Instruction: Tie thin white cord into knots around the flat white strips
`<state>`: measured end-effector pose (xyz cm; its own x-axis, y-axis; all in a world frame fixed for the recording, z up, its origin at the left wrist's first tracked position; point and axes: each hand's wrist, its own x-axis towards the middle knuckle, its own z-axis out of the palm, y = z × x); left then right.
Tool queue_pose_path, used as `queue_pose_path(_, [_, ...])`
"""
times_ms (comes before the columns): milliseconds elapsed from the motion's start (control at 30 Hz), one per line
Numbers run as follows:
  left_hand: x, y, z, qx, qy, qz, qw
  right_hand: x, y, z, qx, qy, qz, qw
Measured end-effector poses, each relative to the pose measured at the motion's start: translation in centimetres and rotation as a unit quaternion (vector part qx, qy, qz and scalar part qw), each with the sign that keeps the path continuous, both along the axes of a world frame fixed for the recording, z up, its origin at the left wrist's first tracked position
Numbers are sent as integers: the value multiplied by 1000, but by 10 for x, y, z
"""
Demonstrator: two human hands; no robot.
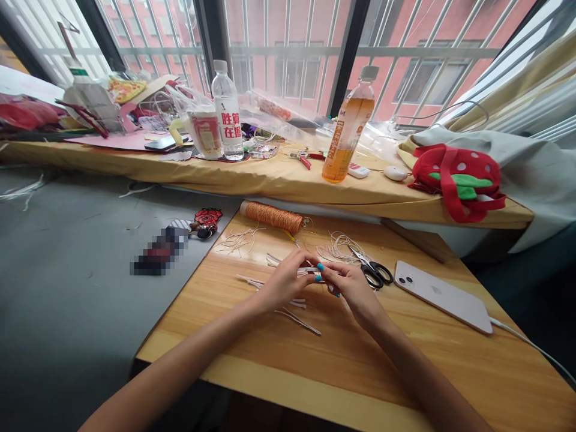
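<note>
Barred windows with a pink building behind; below them a long ledge draped in yellow cloth (270, 177), and nearer, a light wooden tabletop (342, 354).

Both forearms stretched in from the lower edge, converging over the middle of the tabletop. Left hand (284, 281) palm down, fingers curled, tips pinched narrow on a thin white strip (308, 271). Right hand (351, 287) turned inward, turquoise-painted nails showing, fingertips closed on the other end of the same strip. Hands nearly touching, strip held between them just above the wood.

Under and beside the left hand: several more thin white strips (292, 309) lying loose on the wood; exact count hard to tell. Just beside the right hand: one pair of black-handled scissors (372, 269) on a tangle of pale cord (338, 246). Farther back: one spool of orange thread (272, 216) lying on its side. To the right: one white smartphone (443, 295) face down, cable plugged in.

On the ledge: two plastic bottles, one clear with a red-and-white label (227, 111), one holding orange drink (348, 135); one red strawberry-patterned bag (459, 180).
</note>
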<state>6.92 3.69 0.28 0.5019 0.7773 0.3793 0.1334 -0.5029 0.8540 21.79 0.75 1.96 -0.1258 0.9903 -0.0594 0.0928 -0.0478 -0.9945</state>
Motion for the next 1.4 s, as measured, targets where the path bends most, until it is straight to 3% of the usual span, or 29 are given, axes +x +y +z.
queue_pose_path(133, [-2,-1,4,-14,-11,-5,1000,2,0,3,-9,14,17,1000])
queue_pose_path(367, [-1,-7,9,-124,-83,-69,986,1,0,0,14,-48,9,999])
queue_pose_path(600, [2,-6,7,-123,-88,-56,987,-1,-2,5,15,-69,17,997])
queue_pose_path(900, [2,-6,4,-156,-122,-98,975,9,0,15,-23,-39,105,993])
queue_pose_path(1400, [-1,-7,8,-101,-93,-65,988,21,-1,22,-42,-6,157,987])
